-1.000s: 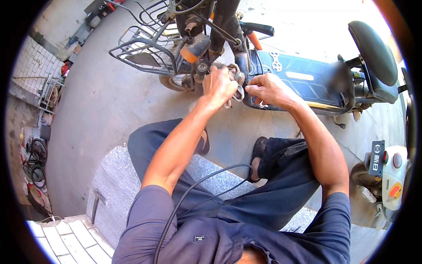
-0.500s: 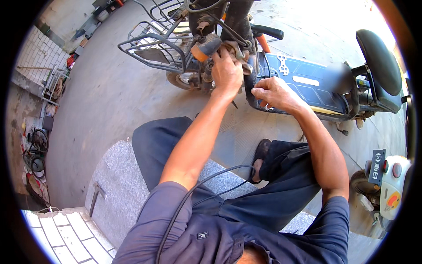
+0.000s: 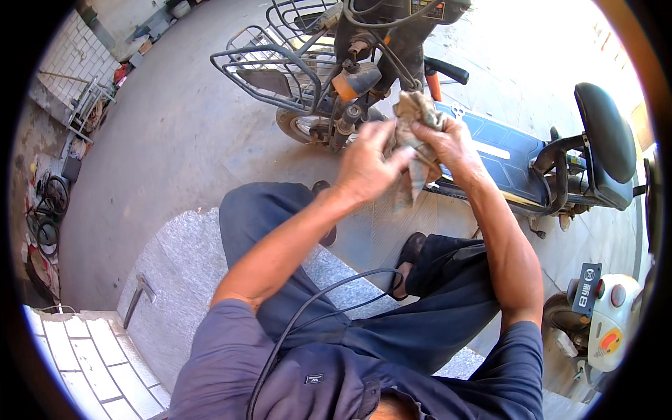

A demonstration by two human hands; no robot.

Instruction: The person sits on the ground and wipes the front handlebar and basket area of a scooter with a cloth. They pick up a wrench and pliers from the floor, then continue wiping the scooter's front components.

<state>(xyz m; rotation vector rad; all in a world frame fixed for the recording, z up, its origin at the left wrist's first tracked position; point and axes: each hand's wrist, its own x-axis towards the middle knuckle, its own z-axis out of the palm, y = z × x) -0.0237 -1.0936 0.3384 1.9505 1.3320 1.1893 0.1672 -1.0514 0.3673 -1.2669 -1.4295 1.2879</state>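
Observation:
A crumpled, stained rag [image 3: 418, 124] hangs in front of the electric scooter's dark front column [image 3: 392, 42]. My right hand [image 3: 453, 148] is closed on its right side, thumb across the cloth. Just left of it my left hand [image 3: 367, 164] is blurred by motion, with thumb and fingers apart; the thumb overlaps the rag's lower part. The loose end of the cloth dangles below both hands. Beyond my left hand are an orange-and-grey lamp [image 3: 355, 81] and the wire basket [image 3: 269, 70]. A flat metal multi-hole wrench [image 3: 457, 110] lies on the blue footboard [image 3: 514, 140], partly hidden.
The black saddle [image 3: 603, 133] rises at the right. A white scooter [image 3: 616, 322] stands at the lower right. Beneath me is a grey stone slab [image 3: 175, 273] with a metal handle [image 3: 143, 297]; a black cable [image 3: 301, 315] loops over my lap. Bicycle wheels [image 3: 52, 203] lean at far left.
The rag has come away from the scooter's front column toward me and right. My right hand, empty before, now grips it; my left hand has loosened from it. The view has shifted.

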